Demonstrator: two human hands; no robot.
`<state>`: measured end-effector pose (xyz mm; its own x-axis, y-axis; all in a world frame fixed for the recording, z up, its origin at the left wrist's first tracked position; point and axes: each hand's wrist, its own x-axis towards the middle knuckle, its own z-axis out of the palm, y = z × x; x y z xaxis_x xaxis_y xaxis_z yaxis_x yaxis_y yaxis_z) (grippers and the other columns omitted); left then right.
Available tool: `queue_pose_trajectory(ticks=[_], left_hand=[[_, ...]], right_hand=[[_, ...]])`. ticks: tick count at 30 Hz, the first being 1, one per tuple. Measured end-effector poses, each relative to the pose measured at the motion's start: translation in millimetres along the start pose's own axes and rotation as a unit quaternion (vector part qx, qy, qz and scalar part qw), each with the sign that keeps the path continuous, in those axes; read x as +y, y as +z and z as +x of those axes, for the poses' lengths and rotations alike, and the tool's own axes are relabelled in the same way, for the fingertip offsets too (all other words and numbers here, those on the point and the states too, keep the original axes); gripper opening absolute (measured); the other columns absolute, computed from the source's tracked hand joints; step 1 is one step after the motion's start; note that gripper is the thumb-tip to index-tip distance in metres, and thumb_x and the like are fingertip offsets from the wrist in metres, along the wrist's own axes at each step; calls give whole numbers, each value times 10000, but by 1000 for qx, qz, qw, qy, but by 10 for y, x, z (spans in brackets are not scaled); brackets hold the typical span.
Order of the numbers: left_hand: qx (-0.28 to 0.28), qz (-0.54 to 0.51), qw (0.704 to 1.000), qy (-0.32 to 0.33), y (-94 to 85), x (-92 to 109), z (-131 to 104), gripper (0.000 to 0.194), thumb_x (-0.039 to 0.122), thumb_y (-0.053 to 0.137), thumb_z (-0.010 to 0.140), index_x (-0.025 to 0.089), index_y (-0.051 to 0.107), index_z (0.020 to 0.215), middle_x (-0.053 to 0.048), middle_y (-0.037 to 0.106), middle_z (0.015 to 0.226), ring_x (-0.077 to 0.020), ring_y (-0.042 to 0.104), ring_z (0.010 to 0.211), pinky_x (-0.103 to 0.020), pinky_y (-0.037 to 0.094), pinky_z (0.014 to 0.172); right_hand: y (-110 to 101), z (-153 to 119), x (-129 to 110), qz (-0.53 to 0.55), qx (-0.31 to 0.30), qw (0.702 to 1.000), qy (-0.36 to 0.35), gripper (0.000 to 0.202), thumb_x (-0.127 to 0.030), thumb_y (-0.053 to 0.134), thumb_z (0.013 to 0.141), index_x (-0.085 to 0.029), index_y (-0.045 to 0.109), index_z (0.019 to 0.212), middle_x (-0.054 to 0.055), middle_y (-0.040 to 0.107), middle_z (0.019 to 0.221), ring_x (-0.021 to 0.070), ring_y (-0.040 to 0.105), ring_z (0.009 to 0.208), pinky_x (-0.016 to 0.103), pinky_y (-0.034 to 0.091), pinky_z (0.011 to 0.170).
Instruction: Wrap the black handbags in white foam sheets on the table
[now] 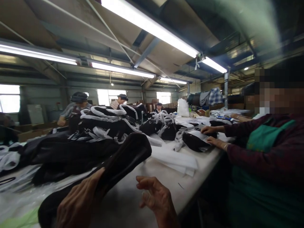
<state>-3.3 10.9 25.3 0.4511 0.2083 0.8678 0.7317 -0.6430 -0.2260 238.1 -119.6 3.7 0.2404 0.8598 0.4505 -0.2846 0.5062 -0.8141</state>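
Note:
My left hand [77,198] grips a long, soft black bag [127,155] near its lower middle, with its thumb out of sight behind the back of the hand. The bag slants up and away, its rounded far end raised above the white tabletop [166,182]. To the right of the bag, my right hand [158,199] is apart from it, fingers curled and spread, with nothing between them. Just beyond the bag lie flat white strips [175,158].
Piled black bags with white-wrapped handles [102,118] cover the table's left and far side. At right, a co-worker in a green apron [263,139] has both hands on another black bag [193,141]. Clear plastic [23,199] lies at lower left. More people stand behind the pile.

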Motion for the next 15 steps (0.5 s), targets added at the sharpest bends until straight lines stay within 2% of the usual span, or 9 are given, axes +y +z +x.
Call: queue_pose_trajectory(ticks=[3, 6, 9, 12, 13, 15], left_hand=[[-56, -22, 989, -133, -156, -152, 438, 341, 426, 460, 1026, 241, 637, 1251, -39, 781, 1011, -231, 757, 844, -273, 511, 666], [-73, -43, 957, -276, -391, -198, 880, 361, 453, 503, 985, 238, 669, 1224, -31, 774, 873, -262, 740, 775, -306, 483, 649], [-11, -85, 937, -340, -638, -194, 1174, 388, 488, 590, 932, 237, 695, 1208, -15, 771, 937, -269, 722, 861, -354, 508, 746], [60, -204, 902, -376, -804, -164, 1267, 450, 539, 638, 919, 244, 667, 1259, 43, 746, 1115, -250, 679, 1063, -389, 541, 913], [85, -263, 876, -395, -825, -144, 1257, 481, 545, 666, 903, 247, 654, 1280, 55, 739, 1146, -239, 672, 1086, -383, 553, 932], [140, -365, 803, -450, -802, -86, 1174, 560, 525, 762, 832, 245, 646, 1303, 43, 744, 1172, -224, 697, 1041, -353, 601, 890]], right_hand=[[-81, -31, 221, -27, -13, 999, 39, 487, -620, 794, 781, -170, 746, 960, 151, 708, 1144, 296, 655, 1047, 264, 502, 591], [-151, 50, 445, -61, -23, 994, 86, 567, -664, 763, 791, -159, 753, 1050, 146, 706, 1088, 285, 659, 992, 259, 501, 565], [-128, 263, 539, -81, -40, 988, 125, 637, -689, 762, 774, -148, 731, 1109, 148, 697, 1096, 302, 660, 1011, 285, 529, 594], [-17, 487, 469, -78, -45, 982, 164, 717, -691, 771, 770, -168, 655, 1247, 144, 675, 1174, 313, 653, 1098, 332, 558, 709], [29, 546, 420, -70, -44, 981, 173, 764, -698, 756, 784, -186, 602, 1330, 142, 663, 1212, 307, 651, 1117, 347, 557, 754], [116, 633, 309, -41, -41, 982, 182, 839, -721, 700, 826, -223, 471, 1462, 135, 642, 1269, 286, 659, 1109, 369, 544, 815]])
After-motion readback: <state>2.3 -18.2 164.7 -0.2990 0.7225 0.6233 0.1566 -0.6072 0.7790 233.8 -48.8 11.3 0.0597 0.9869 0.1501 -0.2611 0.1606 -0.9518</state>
